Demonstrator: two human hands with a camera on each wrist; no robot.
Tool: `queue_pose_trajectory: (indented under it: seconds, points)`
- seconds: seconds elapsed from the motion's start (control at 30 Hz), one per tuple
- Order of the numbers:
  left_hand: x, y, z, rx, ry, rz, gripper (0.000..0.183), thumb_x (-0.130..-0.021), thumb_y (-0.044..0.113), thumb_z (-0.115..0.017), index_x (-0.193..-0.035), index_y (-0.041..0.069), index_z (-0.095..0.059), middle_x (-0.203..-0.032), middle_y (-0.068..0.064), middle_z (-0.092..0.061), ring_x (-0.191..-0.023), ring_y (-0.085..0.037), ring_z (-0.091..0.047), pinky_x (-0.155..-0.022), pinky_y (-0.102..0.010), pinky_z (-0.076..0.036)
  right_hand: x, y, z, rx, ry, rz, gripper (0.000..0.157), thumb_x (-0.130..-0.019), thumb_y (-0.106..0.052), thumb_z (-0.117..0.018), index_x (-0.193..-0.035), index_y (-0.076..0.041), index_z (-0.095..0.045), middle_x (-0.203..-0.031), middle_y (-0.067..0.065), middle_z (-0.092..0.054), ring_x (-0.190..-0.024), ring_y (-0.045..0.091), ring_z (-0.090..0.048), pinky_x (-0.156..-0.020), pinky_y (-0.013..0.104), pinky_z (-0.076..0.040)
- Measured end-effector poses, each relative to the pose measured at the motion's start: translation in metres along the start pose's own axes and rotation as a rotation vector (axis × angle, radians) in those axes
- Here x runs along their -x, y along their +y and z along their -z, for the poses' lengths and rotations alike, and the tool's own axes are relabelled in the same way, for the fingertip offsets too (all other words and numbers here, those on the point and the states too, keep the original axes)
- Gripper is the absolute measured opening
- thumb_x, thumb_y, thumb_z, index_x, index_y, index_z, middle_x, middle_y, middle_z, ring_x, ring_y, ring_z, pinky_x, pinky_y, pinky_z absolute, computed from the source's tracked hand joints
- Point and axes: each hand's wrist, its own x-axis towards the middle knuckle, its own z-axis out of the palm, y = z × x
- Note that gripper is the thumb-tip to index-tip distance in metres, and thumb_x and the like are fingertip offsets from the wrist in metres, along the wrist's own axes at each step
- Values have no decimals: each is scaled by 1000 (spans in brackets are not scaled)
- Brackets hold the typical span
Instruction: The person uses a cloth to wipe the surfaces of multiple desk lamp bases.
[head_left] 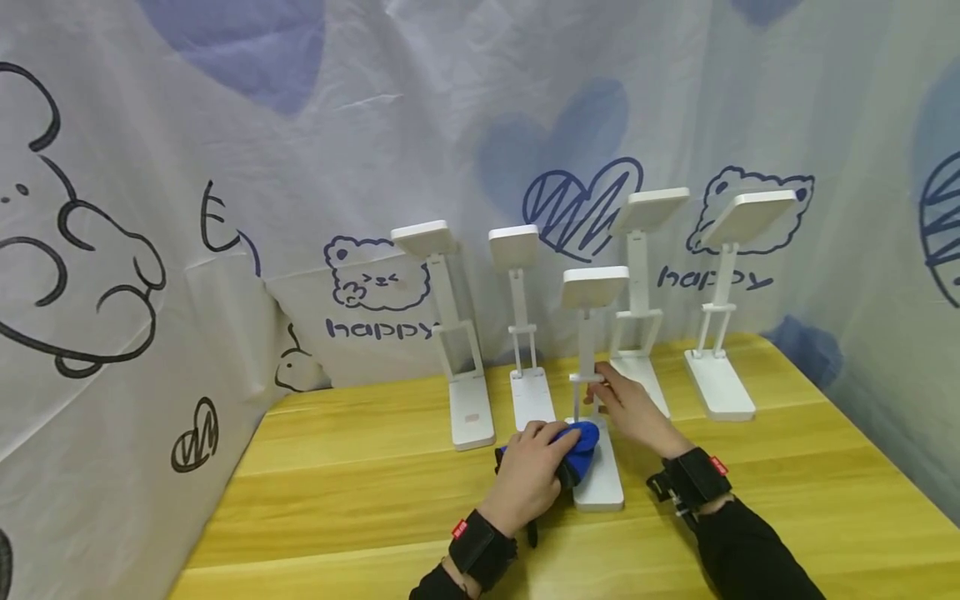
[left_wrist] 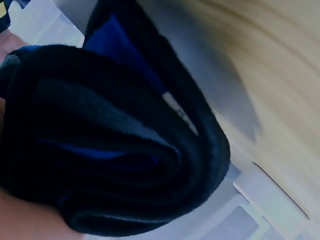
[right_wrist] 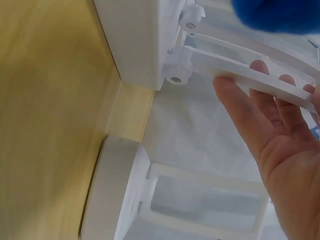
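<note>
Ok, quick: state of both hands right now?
Left hand: holding the blue-and-black cloth.
Right hand: gripping the upright frame of the front white stand.

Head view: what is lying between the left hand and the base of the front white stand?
In the head view, a folded blue and black cloth lies between the left hand and the base; the hand grips it.

The stand (head_left: 602, 486) looks smooth, matt plastic. The blue cloth (head_left: 582, 454) appears fuzzy. The worktop (head_left: 337, 483) shows smooth wood grain.
</note>
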Motion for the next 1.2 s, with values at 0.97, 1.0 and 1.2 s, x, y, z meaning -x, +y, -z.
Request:
queue_pose_trajectory:
  seconds: [0.97,1.0,1.2]
  points:
    - [-18,11,-4,-11,-142,-34,48,-81,5,-62,-120,34,-66,-126,5,-61,-103,-21,-51,-82,-45,-49,2,6,1,29,33,60,18,-102,-17,-40,-115,-13,-51,-91,11,-63,-86,25,-62,-74,43,-56]
    - [-17,9,-4,6,-143,-50,48,-80,5,-63,-119,34,-67,-126,5,-61,-102,-20,-51,-83,-45,-49,2,6,1,40,44,65,17,-102,-16,-40,-113,-12,-52,-90,10,-63,-85,24,-62,-73,44,-56]
    - [-10,2,5,104,-189,-160,47,-81,0,-62,-113,33,-70,-122,8,-63,-102,-15,-52,-86,-39,-48,-1,6,1,72,65,80,15,-101,-12,-42,-109,-8,-55,-86,9,-65,-81,22,-64,-69,44,-56]
